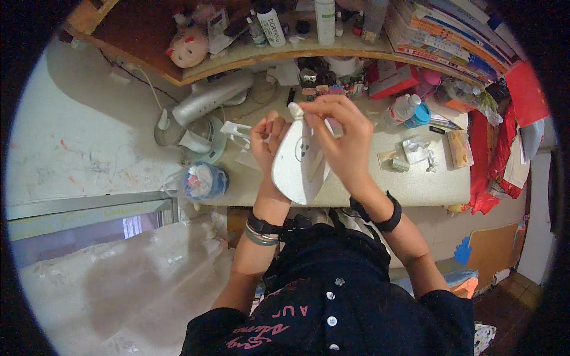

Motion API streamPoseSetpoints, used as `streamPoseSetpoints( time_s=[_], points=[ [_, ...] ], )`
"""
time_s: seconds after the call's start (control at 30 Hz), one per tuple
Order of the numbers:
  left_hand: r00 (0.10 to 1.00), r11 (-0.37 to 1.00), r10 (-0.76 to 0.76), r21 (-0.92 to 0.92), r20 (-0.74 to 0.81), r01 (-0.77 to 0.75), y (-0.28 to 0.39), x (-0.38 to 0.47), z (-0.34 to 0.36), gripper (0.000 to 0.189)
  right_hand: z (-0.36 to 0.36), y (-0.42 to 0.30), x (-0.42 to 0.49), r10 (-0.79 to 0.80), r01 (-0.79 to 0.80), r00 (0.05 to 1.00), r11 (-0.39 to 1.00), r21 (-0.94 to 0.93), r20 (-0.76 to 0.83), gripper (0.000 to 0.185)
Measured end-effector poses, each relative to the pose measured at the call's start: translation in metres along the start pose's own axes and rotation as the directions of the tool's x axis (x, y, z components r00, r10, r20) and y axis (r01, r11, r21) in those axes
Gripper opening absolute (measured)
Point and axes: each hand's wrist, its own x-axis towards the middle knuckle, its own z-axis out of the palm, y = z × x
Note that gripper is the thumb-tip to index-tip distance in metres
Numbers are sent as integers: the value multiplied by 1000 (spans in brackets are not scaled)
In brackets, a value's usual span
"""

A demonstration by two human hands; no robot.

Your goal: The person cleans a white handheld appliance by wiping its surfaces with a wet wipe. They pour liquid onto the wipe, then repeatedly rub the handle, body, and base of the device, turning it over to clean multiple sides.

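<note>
A white oval plastic piece (291, 164) is held up above the table's front part, its flat face marked by a circle with small dark holes. My right hand (345, 133) pinches its narrow upper end, where a small whitish lump (295, 110) sits between thumb and fingers. With fingers curled, my left hand (267, 135) grips the piece from behind on its left side; part of that hand is hidden by it. Just left of those fingers is a white plastic bracket (236, 131) with cut-outs. Whether it touches the hand, I cannot tell.
A silver hair-straightener-like appliance (213, 95) and a bag-lined blue bin (207, 180) are at left. Bottles (403, 109), a tissue pack (459, 149) and wrappers (414, 149) lie at right. An overhead shelf (285, 52) carries bottles and stacked books (449, 40).
</note>
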Motion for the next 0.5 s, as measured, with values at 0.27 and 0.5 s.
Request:
streamPoseSetpoints(
  time_s=[0.27, 0.5],
  points=[
    [956, 992, -89, -62, 281, 110, 13, 4, -16, 32, -1, -2, -6, -89, 76, 988, 991, 112, 123, 24],
    [997, 998, 4, 57, 81, -8, 18, 4, -7, 30, 6, -24, -29, -343, 299, 915, 930, 213, 213, 28]
  ],
)
